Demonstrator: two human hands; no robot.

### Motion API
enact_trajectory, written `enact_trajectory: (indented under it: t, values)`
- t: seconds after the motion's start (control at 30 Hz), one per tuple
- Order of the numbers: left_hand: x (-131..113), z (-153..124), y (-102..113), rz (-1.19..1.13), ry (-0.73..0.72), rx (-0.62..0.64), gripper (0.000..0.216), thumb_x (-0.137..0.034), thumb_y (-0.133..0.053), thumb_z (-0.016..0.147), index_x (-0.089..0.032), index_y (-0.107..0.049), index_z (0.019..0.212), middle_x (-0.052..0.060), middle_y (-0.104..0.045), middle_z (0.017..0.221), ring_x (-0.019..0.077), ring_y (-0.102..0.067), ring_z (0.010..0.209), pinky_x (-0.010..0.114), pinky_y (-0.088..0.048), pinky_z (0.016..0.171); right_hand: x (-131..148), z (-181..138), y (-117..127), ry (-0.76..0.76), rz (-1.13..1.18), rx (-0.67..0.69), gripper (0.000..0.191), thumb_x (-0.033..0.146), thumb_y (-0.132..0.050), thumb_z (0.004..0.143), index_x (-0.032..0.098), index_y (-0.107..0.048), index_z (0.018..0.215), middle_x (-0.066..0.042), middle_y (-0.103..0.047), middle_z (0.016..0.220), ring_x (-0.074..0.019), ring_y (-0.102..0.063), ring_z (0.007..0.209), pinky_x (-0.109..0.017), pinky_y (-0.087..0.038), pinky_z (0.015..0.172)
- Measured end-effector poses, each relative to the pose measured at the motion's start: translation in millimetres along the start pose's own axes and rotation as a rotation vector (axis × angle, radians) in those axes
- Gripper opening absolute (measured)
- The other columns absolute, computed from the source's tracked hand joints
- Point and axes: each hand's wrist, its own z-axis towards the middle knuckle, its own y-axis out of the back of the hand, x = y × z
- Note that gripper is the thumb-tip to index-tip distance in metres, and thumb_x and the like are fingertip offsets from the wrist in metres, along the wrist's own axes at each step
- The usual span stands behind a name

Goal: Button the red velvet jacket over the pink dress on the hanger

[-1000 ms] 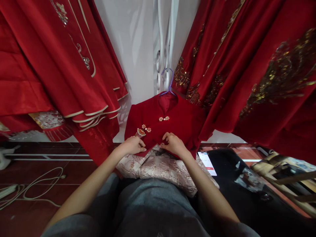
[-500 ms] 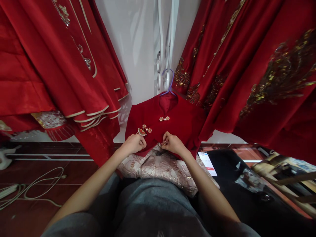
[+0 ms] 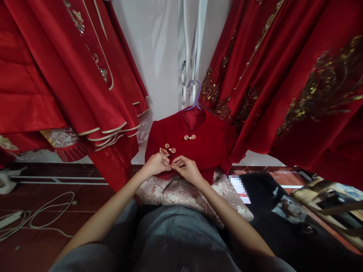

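Note:
A red velvet jacket (image 3: 212, 139) with a stand-up collar hangs on a purple hanger (image 3: 196, 96) in front of me. A gold flower-shaped clasp (image 3: 190, 137) sits closed below its collar. Further down and left are more flower ornaments and a fan-shaped one (image 3: 164, 152). My left hand (image 3: 157, 164) is closed on the jacket's lower front, just under the fan; its fingertips are partly hidden. Beside it, nearly touching, my right hand (image 3: 187, 170) pinches a small gold flower-shaped button (image 3: 173, 164). Pale pink patterned brocade (image 3: 181, 192) lies beneath both hands.
Red embroidered garments (image 3: 113, 102) hang on the left, and sequinned red ones (image 3: 272, 113) on the right. A phone (image 3: 240, 189) and a clear plastic bag (image 3: 290, 209) lie on a black surface at right. White cable (image 3: 53, 206) coils on the tiled floor.
My right hand has moved left with the flower-shaped button, from the jacket's middle to my left hand. The left hand has barely shifted. The view has moved slightly.

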Motion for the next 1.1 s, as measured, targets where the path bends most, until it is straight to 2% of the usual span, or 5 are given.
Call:
enact_trajectory:
  t: [0.47, 0.6, 0.77, 0.97, 1.1]
  values:
    - [0.4, -0.1, -0.9, 0.059, -0.027, -0.067, 0.011, -0.026, -0.072, 0.066, -0.018, -0.069, 0.072, 0.001, -0.074, 0.073, 0.0168, -0.071, 0.072, 0.022, -0.052, 0.067, -11.9, -4.4, -12.5, 0.060, 0.045, -0.096, 0.014, 0.028, -0.062, 0.081, 0.019, -0.067, 0.091, -0.003, -0.067, 0.082, -0.0130, -0.065, 0.071, -0.023, -0.056, 0.064]
    - [2.5, 0.6, -5.8, 0.037, -0.053, -0.086, 0.006, -0.015, -0.065, 0.068, -0.017, -0.068, 0.072, 0.000, -0.074, 0.073, 0.0149, -0.071, 0.073, 0.020, -0.051, 0.067, -8.3, -7.3, -12.8, 0.096, -0.017, -0.136, 0.013, 0.027, -0.060, 0.084, 0.019, -0.067, 0.091, -0.003, -0.066, 0.084, -0.0123, -0.065, 0.072, -0.021, -0.055, 0.064]
    - [-4.2, -5.1, -5.2, 0.083, -0.050, -0.090, 0.022, -0.001, -0.054, 0.066, -0.016, -0.069, 0.073, 0.001, -0.074, 0.071, 0.0128, -0.070, 0.073, 0.018, -0.050, 0.068, -1.6, -13.2, -13.7, 0.122, -0.220, -0.153, 0.014, 0.029, -0.055, 0.088, 0.023, -0.066, 0.095, -0.001, -0.067, 0.087, -0.0125, -0.065, 0.075, -0.021, -0.053, 0.066]
    - [-19.3, -15.9, 7.9, 0.293, -0.090, -0.082, 0.013, -0.018, -0.064, 0.073, -0.022, -0.075, 0.077, -0.001, -0.074, 0.075, 0.0145, -0.069, 0.076, 0.020, -0.048, 0.066, -0.9, -15.7, -16.0, 0.109, -0.335, -0.181, 0.015, 0.031, -0.053, 0.090, 0.025, -0.066, 0.097, 0.000, -0.068, 0.092, -0.0126, -0.066, 0.078, -0.022, -0.052, 0.072]
    - [-17.3, -14.1, 15.3, 0.301, -0.075, -0.052, 0.018, -0.023, -0.073, 0.067, -0.020, -0.073, 0.085, 0.000, -0.073, 0.079, 0.0142, -0.067, 0.072, 0.021, -0.046, 0.063, 3.9, -9.9, -4.1, 0.073, -0.303, -0.087, 0.012, 0.028, -0.058, 0.086, 0.026, -0.067, 0.094, 0.000, -0.068, 0.091, -0.0131, -0.066, 0.076, -0.023, -0.053, 0.068]
